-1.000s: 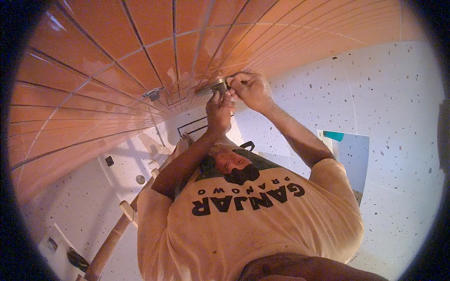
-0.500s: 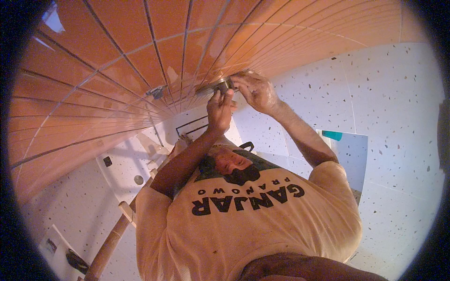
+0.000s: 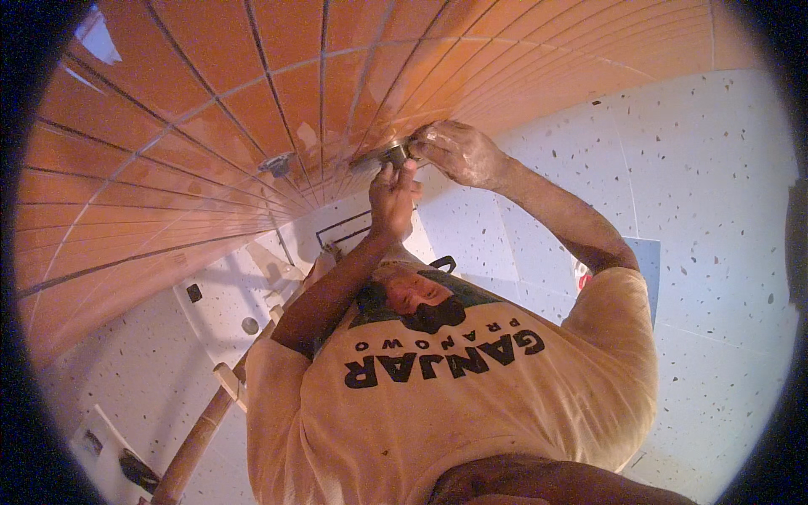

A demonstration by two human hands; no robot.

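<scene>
A round, shiny metal fitting (image 3: 396,154) sits against the orange tiled wall (image 3: 240,55) in front of me, with a short barrel standing out from a wider plate. My left hand (image 3: 394,202) reaches up from below, its fingers closed on the barrel's underside. From the right comes my right hand (image 3: 459,154), dusted with pale powder. Its bent fingertips pinch the fitting's right edge, and part of the fitting is hidden behind them. Lower on the wall to the left, apart from both hands, a second small metal fixture (image 3: 276,164) sticks out.
White speckled tiles (image 3: 707,210) spread on the right and below. A wooden pole ladder (image 3: 198,438) leans at the lower left, close to my left arm. Behind my right upper arm shows a blue-grey panel (image 3: 646,261). Dark rectangular lines (image 3: 341,227) lie beneath my hands.
My right hand has turned over the fitting, with its wrist bent and its elbow swung out to the right and slightly up. The left hand stays nearly in place at the barrel.
</scene>
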